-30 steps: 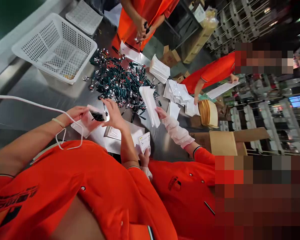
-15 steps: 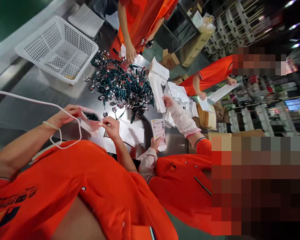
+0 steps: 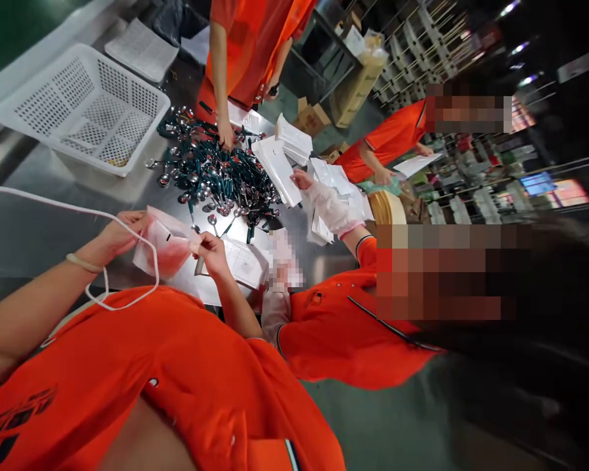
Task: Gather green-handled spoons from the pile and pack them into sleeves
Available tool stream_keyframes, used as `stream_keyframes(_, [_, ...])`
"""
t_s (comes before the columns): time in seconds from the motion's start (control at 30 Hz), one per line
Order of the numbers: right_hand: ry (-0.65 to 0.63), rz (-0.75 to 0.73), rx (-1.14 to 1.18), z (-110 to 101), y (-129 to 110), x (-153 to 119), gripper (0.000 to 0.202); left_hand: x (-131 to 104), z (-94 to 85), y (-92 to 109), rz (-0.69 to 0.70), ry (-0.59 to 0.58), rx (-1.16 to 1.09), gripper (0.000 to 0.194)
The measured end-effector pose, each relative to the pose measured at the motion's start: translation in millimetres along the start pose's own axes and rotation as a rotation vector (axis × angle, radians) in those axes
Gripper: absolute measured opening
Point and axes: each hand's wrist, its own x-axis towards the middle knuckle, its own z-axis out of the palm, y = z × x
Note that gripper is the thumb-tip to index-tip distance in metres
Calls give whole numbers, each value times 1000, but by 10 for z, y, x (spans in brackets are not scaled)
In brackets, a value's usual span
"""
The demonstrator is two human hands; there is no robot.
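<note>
A thin whitish pouch (image 3: 163,252) is stretched between my two hands, just above the table edge. My left hand (image 3: 120,234) pinches its left upper corner. At the opposite side, my right hand (image 3: 212,255) grips the edge between thumb and fingers. A small dark mark shows on the pouch; its contents cannot be made out. Beyond it lies a heap of metal spoons with dark green handles (image 3: 220,173), with a few loose ones nearer me. A white cord (image 3: 78,206) loops in front of my left wrist. Printed sheets (image 3: 243,261) lie right of my right hand.
A white perforated basket (image 3: 86,108) stands at the back left, beside a stack of paper (image 3: 141,49). Across the table a co-worker's hand (image 3: 224,133) reaches into the heap. At right, another co-worker's sleeved arm (image 3: 336,209) reaches toward white paper stacks (image 3: 277,170).
The pouch has turned so its broad face shows, where dark green showed in its opening before. The co-worker at right has leaned away. The view has shifted slightly.
</note>
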Motion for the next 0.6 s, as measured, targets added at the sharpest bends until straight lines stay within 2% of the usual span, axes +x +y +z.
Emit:
stream_keyframes(0.1, [257, 20, -224, 9, 52, 67, 23, 142, 188, -70, -62, 38, -8, 41])
stream_keyframes(0.17, [359, -94, -422, 50, 52, 87, 22, 188, 281, -112, -95, 35, 16, 36])
stream_keyframes(0.2, [342, -175, -513, 85, 44, 97, 25, 192, 312, -126, -94, 33, 35, 32])
stream_keyframes(0.27, [187, -316, -660, 185, 23, 143, 29, 175, 349, -139, -79, 26, 74, 27])
stream_keyframes(0.33, [29, -379, -767, 307, -3, 235, 31, 142, 367, -133, -68, 27, 101, 23])
stream_keyframes(0.37, [-4, -383, -809, 365, -15, 295, 31, 125, 370, -127, -69, 19, 100, 23])
stream_keyframes(0.5, [30, -343, -906, 485, -54, 505, 22, 84, 333, -129, -53, -39, 75, 22])
stream_keyframes(0.6, [3, -362, -903, 488, -45, 533, 17, 91, 261, -174, -11, -36, 173, 22])
